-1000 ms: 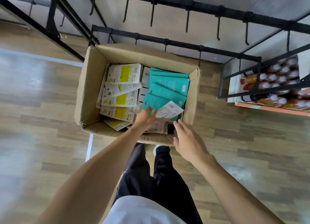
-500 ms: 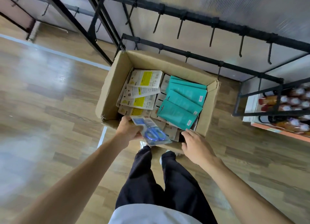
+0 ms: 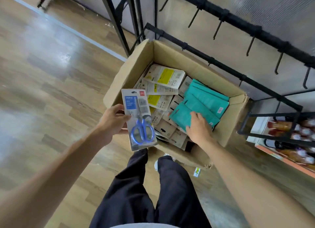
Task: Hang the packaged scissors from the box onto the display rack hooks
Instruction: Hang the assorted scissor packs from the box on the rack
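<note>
We've got a pack of scissors (image 3: 139, 119) up and out, pinched at its left edge by our left hand (image 3: 113, 121), thumb across the front of the card, the other fingers hidden behind it. The pack hangs just above the near-left corner of the box (image 3: 172, 56), its long axis running away from us and tipped a little to the left: blue handles at the near end, down by the wrist, and the hang hole at the far end, above the fingertips. That far end is the one that matters.

Up ahead and to the right of that hand runs the display rack (image 3: 238, 23), a row of bare hooks (image 3: 217, 29) on its upper bar. So from the left hand, the hooks lie forward, up and across to the right, well apart from the pack. The hole end already points roughly that way, which should save us a flip; we'd judge the job now is a reach across, then lining the hole square onto a hook tip.

Our right hand (image 3: 198, 127) is down in the box, fingers fairly straight and resting flat on a teal packet (image 3: 185, 116), nothing gripped that we can see. It sits nearer the rack than the left does. Beyond its fingertips lie more teal packs, and to its left the yellow-labelled cards (image 3: 166, 76), all loose in the box.

Likely snag: a small hole, a thin hook, and a one-edge grip letting the card swing.
</note>
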